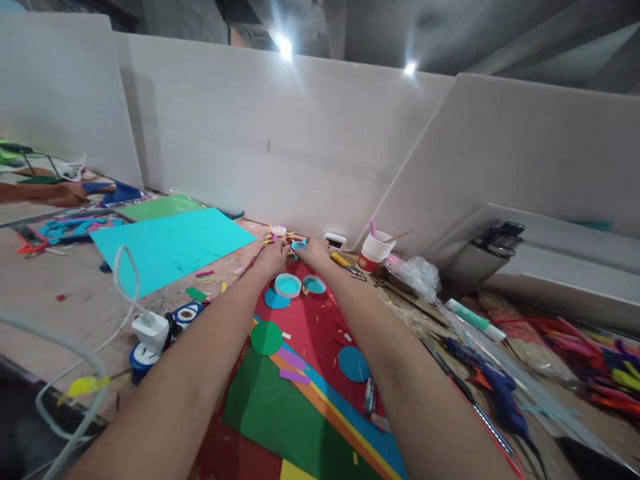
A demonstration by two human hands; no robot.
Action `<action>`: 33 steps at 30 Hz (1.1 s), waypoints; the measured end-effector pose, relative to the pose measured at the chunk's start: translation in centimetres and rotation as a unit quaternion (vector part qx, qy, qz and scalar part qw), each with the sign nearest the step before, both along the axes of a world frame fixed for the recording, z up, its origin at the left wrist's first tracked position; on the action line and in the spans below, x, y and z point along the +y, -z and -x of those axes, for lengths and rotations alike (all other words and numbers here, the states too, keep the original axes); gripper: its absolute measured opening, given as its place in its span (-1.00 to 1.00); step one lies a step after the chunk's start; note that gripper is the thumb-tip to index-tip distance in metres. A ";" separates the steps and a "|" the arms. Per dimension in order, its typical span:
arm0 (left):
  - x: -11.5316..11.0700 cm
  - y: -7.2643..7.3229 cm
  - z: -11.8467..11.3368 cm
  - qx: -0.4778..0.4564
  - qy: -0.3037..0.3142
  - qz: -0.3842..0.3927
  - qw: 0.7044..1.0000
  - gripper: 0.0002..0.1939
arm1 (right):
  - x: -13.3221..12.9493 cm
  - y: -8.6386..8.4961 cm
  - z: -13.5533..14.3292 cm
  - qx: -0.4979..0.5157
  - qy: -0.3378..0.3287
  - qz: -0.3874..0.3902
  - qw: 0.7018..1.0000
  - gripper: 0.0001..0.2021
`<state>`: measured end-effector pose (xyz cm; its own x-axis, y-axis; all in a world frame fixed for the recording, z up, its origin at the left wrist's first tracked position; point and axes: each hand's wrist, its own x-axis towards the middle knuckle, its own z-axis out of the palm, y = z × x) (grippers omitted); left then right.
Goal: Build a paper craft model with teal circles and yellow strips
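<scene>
Both arms reach forward over a red sheet (320, 327). My left hand (274, 256) and my right hand (317, 253) meet at the sheet's far end, on either side of a small blue round piece (299, 246). Their fingers are curled in toward it, but the fingertips are too small to make out. Just nearer lie two round rings with blue insides, a white-rimmed one (288, 285) and a darker-rimmed one (313, 287). Blue discs (353, 364) and a green disc (267, 338) lie flat closer by.
A large cyan sheet (170, 247) lies at left, near a white charger (151, 331) with its cable. Stacked paper cups (375, 252), a plastic bag (417, 275), a glue stick (475, 320) and a blue glue gun (493, 387) are at right. White panels (280, 133) stand behind.
</scene>
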<state>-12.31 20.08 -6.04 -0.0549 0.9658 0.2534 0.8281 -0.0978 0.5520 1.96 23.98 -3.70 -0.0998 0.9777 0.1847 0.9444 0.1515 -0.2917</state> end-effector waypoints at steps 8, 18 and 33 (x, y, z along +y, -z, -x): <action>0.4 0.0 0.1 -0.015 -0.018 0.000 1.000 -0.73 | 0.2 0.4 -0.3 0.008 0.018 0.006 1.000 -0.48; 1.0 0.5 0.3 -0.022 -0.022 0.000 1.000 -0.68 | -0.3 0.0 0.0 0.012 0.023 0.019 0.999 -0.47; 0.3 0.0 0.2 -0.018 -0.013 -0.002 1.000 -0.69 | -2.2 -2.7 -2.4 -0.007 0.028 0.006 1.000 -0.53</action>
